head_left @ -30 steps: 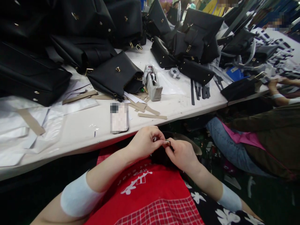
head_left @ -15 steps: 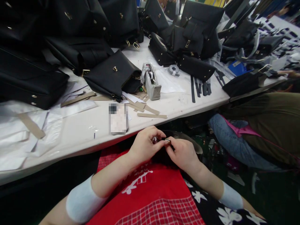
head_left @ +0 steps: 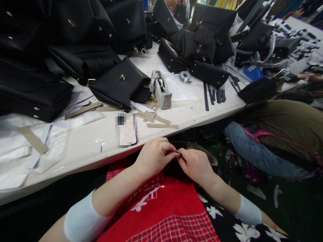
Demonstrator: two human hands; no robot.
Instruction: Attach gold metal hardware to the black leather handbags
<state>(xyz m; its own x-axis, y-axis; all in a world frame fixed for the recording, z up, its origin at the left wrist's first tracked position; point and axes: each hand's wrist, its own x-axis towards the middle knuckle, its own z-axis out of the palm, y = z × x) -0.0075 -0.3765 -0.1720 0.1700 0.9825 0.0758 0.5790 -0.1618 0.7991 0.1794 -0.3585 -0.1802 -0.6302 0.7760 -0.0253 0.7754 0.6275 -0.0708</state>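
My left hand [head_left: 154, 156] and my right hand [head_left: 197, 165] meet above my lap, just off the table's front edge. Thumb and fingers of both are pinched together on a small dark and shiny metal piece [head_left: 178, 153]. Most of that piece is covered by the fingertips, so its exact kind does not show. Beneath the hands lies something dark, partly hidden by them. A red apron [head_left: 161, 205] covers my lap.
Black handbags [head_left: 121, 80] crowd the back of the white table [head_left: 83, 134]. A tape dispenser [head_left: 164, 99], a phone [head_left: 127, 131] and tan strips [head_left: 163, 126] lie nearer. Several black straps [head_left: 206, 97] hang toward the edge. A person in jeans [head_left: 254, 151] bends at right.
The fingers of both hands have closed further over the small metal piece, leaving less of it showing. The hands have barely shifted. The view has tilted slightly.
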